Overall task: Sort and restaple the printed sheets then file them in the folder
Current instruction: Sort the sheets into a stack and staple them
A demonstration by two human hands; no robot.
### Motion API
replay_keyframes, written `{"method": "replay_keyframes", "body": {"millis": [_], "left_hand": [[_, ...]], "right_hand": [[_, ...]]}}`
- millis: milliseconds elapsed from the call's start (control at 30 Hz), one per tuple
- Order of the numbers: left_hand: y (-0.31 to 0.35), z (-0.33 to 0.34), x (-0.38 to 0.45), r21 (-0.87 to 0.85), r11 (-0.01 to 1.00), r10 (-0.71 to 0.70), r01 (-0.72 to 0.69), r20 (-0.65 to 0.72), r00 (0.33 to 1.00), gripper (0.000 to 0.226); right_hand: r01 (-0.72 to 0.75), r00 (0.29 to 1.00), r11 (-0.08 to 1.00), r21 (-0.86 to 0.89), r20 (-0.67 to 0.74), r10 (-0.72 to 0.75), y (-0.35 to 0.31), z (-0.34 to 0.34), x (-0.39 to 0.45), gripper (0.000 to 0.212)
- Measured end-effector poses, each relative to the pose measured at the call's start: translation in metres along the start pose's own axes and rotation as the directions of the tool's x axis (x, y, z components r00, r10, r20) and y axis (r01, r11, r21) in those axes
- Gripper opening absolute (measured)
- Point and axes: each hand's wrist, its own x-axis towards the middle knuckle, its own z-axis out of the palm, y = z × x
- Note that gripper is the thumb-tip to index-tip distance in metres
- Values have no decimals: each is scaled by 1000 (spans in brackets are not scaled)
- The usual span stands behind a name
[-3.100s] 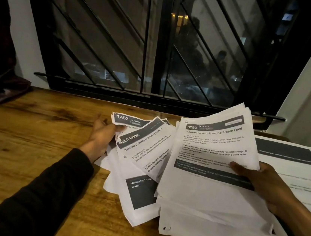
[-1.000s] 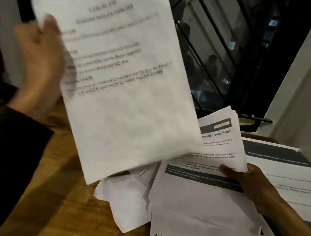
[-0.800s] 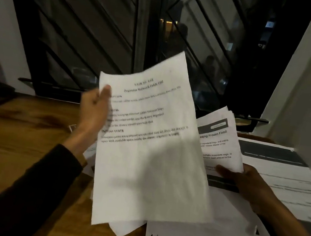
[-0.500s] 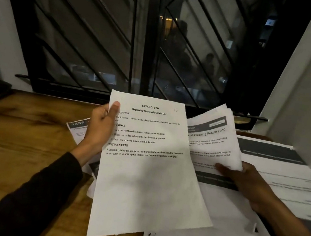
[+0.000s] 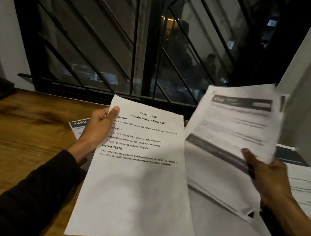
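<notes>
My left hand (image 5: pixel 98 128) grips the upper left edge of a white sheet (image 5: pixel 138 184) headed "Task ID: 120, Organize Network Cable Coil", thumb on its face. My right hand (image 5: pixel 261 172) grips a stack of printed sheets (image 5: pixel 233 127) with a dark header bar, lifted off the table and blurred by motion. More white sheets (image 5: pixel 221 230) lie flat under both. A sheet numbered 1492 (image 5: pixel 78 125) peeks out behind my left hand. No stapler or folder is in view.
The wooden table (image 5: pixel 16 140) stretches to the left. Further printed pages (image 5: pixel 310 190) lie at the right beside a white wall. A barred dark window (image 5: pixel 120 45) runs along the table's far edge.
My left hand lifted one sheet from the left pile, swung it up, then lowered it in front of me. My right hand has now raised its stack up and to the right.
</notes>
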Motion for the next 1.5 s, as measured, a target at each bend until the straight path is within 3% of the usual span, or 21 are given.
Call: {"method": "replay_keyframes", "body": {"millis": [167,300,467,567,633,700,767,833,900,933,1000,1067,1100,1233,1367,1500], "left_hand": [[-6,-10,3,74,993,-91,91,-10,996,27],[-5,-10,3,100,986,-131,131,-3,991,28],[0,-4,-3,63,991,-119,118,7,993,28],[4,12,-15,11,989,-148,148,22,989,28],[2,28,-23,-42,982,-184,185,37,982,30],[2,45,-32,-83,974,-205,209,54,977,32],[1,60,-40,-109,973,-200,206,64,978,35],[1,70,-47,-110,974,-197,200,36,980,38],[6,72,-53,-97,979,-179,180,18,984,38],[7,70,-54,-75,988,-137,138,27,990,37],[9,58,-50,143,990,6,-13,49,999,32],[9,38,-40,424,902,70,-76,30,997,26],[6,24,-34,524,851,48,-40,-1,999,27],[-4,-31,-37,776,609,-197,168,-57,979,54],[-1,-53,-61,934,341,-363,112,21,931,85],[2,-42,-88,943,322,-400,88,51,915,100]], "right_hand": [[-78,984,968,240,-136,113,-5,-10,8,32],[-92,988,933,348,-88,131,-10,-13,7,13],[-73,997,926,371,14,72,-9,-12,8,29],[-87,972,970,228,233,32,-4,-6,4,44],[-118,913,993,8,393,105,4,1,2,68],[-96,861,981,-170,481,168,9,8,-1,79],[-90,830,969,-231,521,201,8,13,-7,62],[-138,788,975,-173,578,214,7,15,-11,42],[-167,762,973,-163,605,232,6,16,-14,36],[-145,772,972,-184,593,227,7,17,-14,38],[-59,832,961,-269,519,196,9,18,-14,46],[-15,872,944,-330,457,174,8,18,-14,50],[-24,877,942,-334,445,180,8,18,-14,48],[-46,862,949,-312,468,196,9,19,-16,31],[-40,866,947,-318,461,191,8,20,-17,25],[-26,874,939,-343,447,188,8,20,-18,27]]}}
